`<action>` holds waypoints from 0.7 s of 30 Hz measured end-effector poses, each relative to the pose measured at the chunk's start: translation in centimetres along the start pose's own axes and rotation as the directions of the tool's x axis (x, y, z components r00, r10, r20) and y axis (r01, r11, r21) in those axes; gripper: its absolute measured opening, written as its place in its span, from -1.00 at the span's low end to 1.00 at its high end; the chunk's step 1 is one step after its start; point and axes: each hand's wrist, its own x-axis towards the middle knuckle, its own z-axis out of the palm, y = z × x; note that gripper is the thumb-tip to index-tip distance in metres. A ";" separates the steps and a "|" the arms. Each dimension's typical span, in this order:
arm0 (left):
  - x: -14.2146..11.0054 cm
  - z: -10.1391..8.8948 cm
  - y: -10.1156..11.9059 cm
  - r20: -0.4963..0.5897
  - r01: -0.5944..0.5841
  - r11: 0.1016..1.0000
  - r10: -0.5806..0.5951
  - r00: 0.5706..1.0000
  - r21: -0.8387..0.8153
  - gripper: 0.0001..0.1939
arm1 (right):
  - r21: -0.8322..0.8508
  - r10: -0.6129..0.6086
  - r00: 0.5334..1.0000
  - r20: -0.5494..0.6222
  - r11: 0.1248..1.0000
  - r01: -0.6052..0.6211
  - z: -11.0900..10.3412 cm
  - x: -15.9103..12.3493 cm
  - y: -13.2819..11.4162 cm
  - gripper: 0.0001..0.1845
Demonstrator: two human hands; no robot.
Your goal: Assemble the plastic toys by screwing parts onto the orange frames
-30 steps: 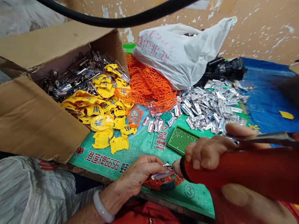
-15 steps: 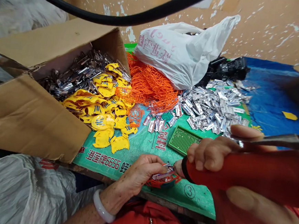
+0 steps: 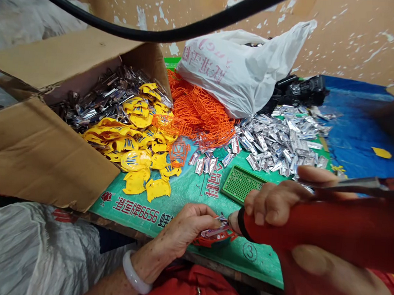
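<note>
My left hand [image 3: 191,224], a white bangle on its wrist, pinches a silver sticker-like strip against an orange-and-blue plastic part [image 3: 215,240] at the table's front edge. My right hand [image 3: 277,204] is wrapped round a red electric screwdriver [image 3: 327,226], whose nose points left and meets the part. Its very tip is hard to see. A metal hand tool [image 3: 354,183], possibly pliers or snips, lies along the top of the screwdriver under my thumb. Just behind the screwdriver's nose sits a green perforated tray [image 3: 242,184] with tiny bits in it.
At left, a cardboard box [image 3: 39,153] spills dark shiny pieces [image 3: 99,94] and yellow plates [image 3: 136,161]. Orange lattice parts [image 3: 200,111], silver pieces [image 3: 279,138] and a white plastic bag [image 3: 237,69] lie behind. A black cable [image 3: 151,35] arcs across the top. Blue sheeting [image 3: 356,119] covers the right.
The screwdriver and my right hand have shifted slightly left. The cable overhead hangs a little lower. My left hand keeps its hold on the plastic part.
</note>
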 end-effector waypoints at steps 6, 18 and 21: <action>-0.2 0.3 0.4 -0.009 0.006 1.000 -0.006 1.000 -0.013 -0.87 | -0.021 0.013 1.000 0.015 1.000 -0.013 -0.9 0.0 0.2 -0.36; -0.6 0.8 1.1 -0.045 0.003 0.999 -0.001 0.999 0.042 -0.87 | -0.018 0.032 0.999 0.008 0.999 -0.032 -1.6 0.0 0.4 -0.39; -0.6 0.8 1.0 -0.056 0.000 0.999 0.003 0.998 0.047 -0.87 | -0.022 0.031 0.999 0.011 0.999 -0.030 -1.4 0.0 0.1 -0.46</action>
